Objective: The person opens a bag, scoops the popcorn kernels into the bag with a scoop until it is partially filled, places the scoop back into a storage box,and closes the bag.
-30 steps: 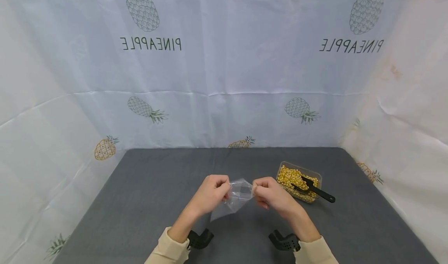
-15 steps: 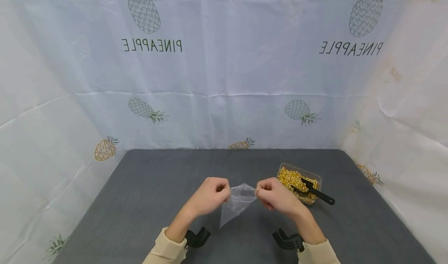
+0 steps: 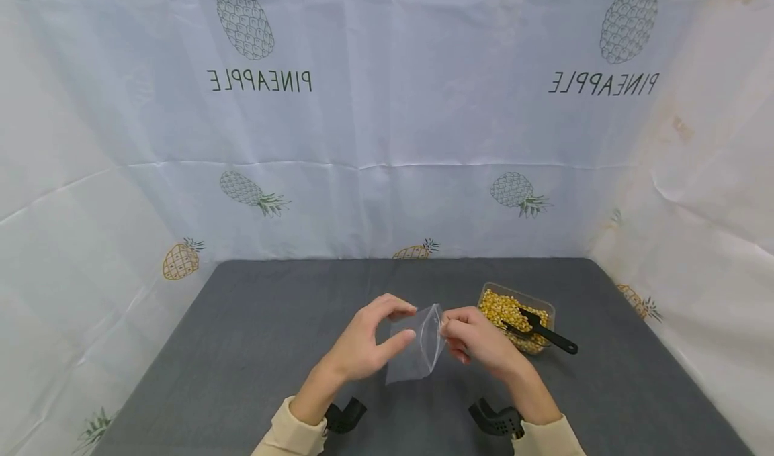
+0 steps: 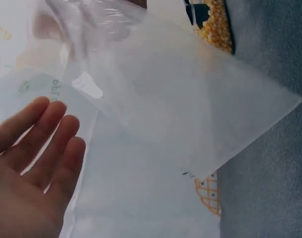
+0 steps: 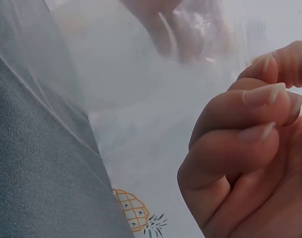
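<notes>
A clear plastic bag point(image 3: 413, 352) hangs over the table between the two hands, its mouth toward the right. My right hand point(image 3: 478, 335) pinches the bag's edge between thumb and index finger, the other fingers curled, as the right wrist view shows. On the bag's other side is my left hand point(image 3: 371, 338), thumb and fingers spread apart and holding nothing. In the left wrist view, the left fingers point(image 4: 51, 144) are extended beside the see-through bag point(image 4: 155, 99).
Behind the right hand stands a clear plastic container point(image 3: 547, 303) of yellow corn kernels point(image 3: 502, 306). A black scoop point(image 3: 553, 335) lies in it, handle sticking out over the rim to the right. Dark grey cloth covers the table point(image 3: 272, 335); pineapple-print curtains point(image 3: 375, 107) surround it.
My left hand has let go of the bag's edge and spread its fingers. The bag has swung round, its mouth now toward the right hand, which keeps its pinch.
</notes>
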Demonstrator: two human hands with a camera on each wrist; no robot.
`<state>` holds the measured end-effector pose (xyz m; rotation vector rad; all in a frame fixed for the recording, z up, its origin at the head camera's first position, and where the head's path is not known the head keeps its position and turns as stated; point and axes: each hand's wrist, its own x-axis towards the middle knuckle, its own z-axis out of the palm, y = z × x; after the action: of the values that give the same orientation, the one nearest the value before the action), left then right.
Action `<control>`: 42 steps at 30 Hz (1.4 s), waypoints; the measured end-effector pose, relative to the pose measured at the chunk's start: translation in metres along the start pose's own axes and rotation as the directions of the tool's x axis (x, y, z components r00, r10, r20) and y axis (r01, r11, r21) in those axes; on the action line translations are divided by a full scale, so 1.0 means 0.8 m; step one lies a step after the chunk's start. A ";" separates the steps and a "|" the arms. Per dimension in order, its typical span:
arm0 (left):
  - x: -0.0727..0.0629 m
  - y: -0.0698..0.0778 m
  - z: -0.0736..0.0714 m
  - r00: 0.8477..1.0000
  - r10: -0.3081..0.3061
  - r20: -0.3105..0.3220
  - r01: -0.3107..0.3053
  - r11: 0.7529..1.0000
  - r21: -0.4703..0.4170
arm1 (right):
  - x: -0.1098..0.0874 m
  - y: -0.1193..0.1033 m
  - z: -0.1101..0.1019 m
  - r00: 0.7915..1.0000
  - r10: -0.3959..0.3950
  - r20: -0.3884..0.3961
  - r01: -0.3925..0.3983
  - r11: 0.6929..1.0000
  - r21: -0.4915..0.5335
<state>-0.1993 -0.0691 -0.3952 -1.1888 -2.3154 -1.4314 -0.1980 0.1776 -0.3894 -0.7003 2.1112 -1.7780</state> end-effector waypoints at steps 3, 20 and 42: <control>-0.001 0.001 0.005 0.995 -0.021 0.101 0.017 0.999 0.039 | 0.001 0.000 0.001 0.999 -0.022 0.023 0.022 0.999 0.030; 0.000 0.001 0.036 0.997 -0.044 0.068 0.036 0.993 0.109 | 0.006 0.003 0.011 0.997 -0.004 0.076 0.002 1.000 0.022; -0.002 -0.011 0.048 0.999 0.010 0.050 -0.016 0.993 0.117 | 0.005 0.000 0.015 0.992 -0.064 0.105 0.057 0.996 0.066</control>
<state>-0.1952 -0.0406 -0.4219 -1.2163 -2.3831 -1.2569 -0.1953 0.1653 -0.3915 -0.8320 1.9758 -1.7876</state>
